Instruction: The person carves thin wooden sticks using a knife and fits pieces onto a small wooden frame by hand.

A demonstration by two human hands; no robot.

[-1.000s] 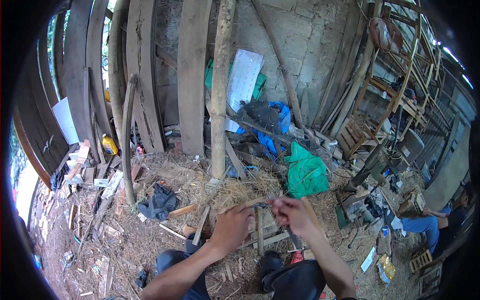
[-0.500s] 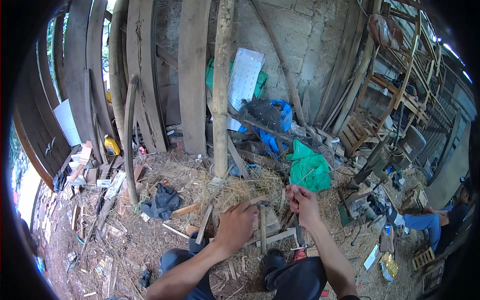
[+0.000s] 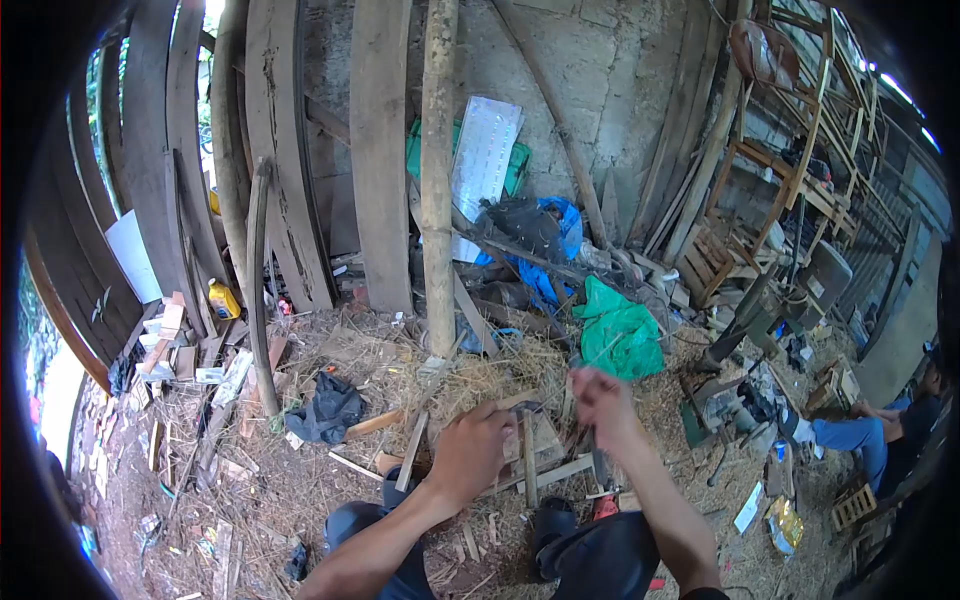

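Note:
My left hand (image 3: 468, 455) is closed at the head end of a hammer (image 3: 528, 465). The dark metal head juts out to the right of my fingers, and the wooden handle points down toward the ground. A wooden block (image 3: 546, 445) lies just beside the handle. My right hand (image 3: 606, 410) is raised to the right with its fingers pinched together. It is smeared by motion, and what it holds cannot be made out. Below the right hand stands a dark blade-like tool (image 3: 600, 470), with a red piece (image 3: 605, 507) at its lower end near my knee.
Straw and wood scraps cover the ground. A wooden post (image 3: 438, 200) rises ahead, with a green plastic bag (image 3: 620, 330) to its right. A black cloth (image 3: 328, 408) and yellow bottle (image 3: 223, 298) lie left. Another person (image 3: 880, 430) sits at the far right, near a metal vise-like stand (image 3: 735, 345).
My right hand has shifted slightly and blurred; the thin light rod seen sticking out of its fingers earlier no longer shows clearly. My left hand stays at the hammer.

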